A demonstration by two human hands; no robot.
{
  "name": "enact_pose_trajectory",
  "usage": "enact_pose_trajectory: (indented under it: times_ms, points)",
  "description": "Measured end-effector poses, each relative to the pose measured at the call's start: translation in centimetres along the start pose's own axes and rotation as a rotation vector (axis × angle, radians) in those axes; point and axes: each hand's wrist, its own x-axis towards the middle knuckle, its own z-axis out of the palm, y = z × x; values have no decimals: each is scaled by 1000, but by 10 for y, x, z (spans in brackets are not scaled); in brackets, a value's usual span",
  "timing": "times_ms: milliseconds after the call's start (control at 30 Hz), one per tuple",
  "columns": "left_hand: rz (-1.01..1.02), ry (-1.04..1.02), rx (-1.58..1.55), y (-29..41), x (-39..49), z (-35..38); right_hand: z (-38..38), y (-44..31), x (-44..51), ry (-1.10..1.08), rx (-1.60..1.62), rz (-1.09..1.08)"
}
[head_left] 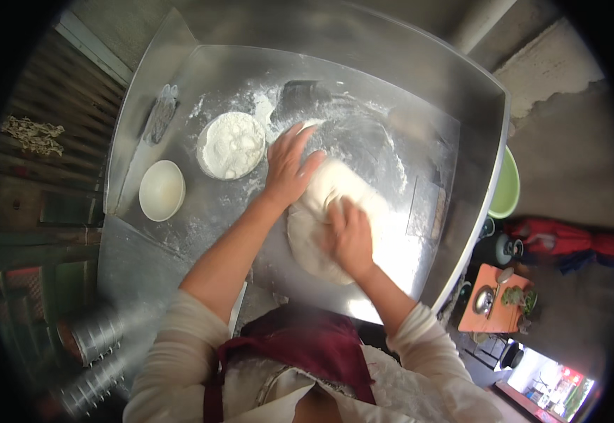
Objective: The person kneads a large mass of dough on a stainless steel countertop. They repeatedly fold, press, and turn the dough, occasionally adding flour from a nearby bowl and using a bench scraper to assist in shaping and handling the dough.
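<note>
A large piece of pale dough (312, 238) lies on the floured metal worktop (280, 264) in front of me. My left hand (292, 166) rests at the dough's upper left edge, fingers spread, between it and a bowl of white flour (233, 145). Slightly blurred, my right hand (350, 238) presses on the middle of the dough with its fingers curled into the surface. The dough looks folded over under and above this hand. Whether the right fingers pinch any dough is hidden.
An empty-looking cream bowl (162, 190) stands at the left, below a clear plastic bag (162, 115). A flat scraper-like plate (424, 206) lies on the right. Raised metal walls (476, 158) edge the worktop. Beyond them are a green basin (505, 185) and an orange table (470, 312).
</note>
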Motion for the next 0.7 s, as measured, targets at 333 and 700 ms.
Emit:
enact_pose_trajectory:
  times_ms: [333,700]
  points:
    - [568,-194,405,-35,-177,40,45,38,-65,218,29,-128]
    - [70,-353,553,-84,92,101,76,165,176,267,98,99]
